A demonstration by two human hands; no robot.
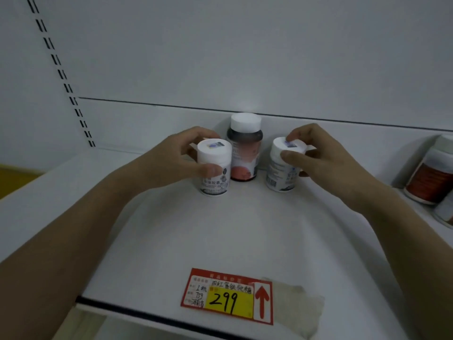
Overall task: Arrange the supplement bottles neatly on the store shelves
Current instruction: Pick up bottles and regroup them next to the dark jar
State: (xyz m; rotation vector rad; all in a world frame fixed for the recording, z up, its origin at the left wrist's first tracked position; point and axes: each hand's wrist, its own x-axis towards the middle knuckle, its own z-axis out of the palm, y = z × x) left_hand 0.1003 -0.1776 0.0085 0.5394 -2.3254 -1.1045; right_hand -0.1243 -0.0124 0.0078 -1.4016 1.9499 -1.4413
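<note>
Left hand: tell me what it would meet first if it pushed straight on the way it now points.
Probably the dark bottle with the white cap, standing just behind and right of the white bottle that the left hand has in its grip. Depth is unclear, so it might reach the shelf's back wall instead.

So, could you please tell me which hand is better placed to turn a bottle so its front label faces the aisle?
Probably the right hand: its white bottle shows a barcode toward the aisle, so it needs turning. The left hand holds a bottle whose label already faces forward.
</note>
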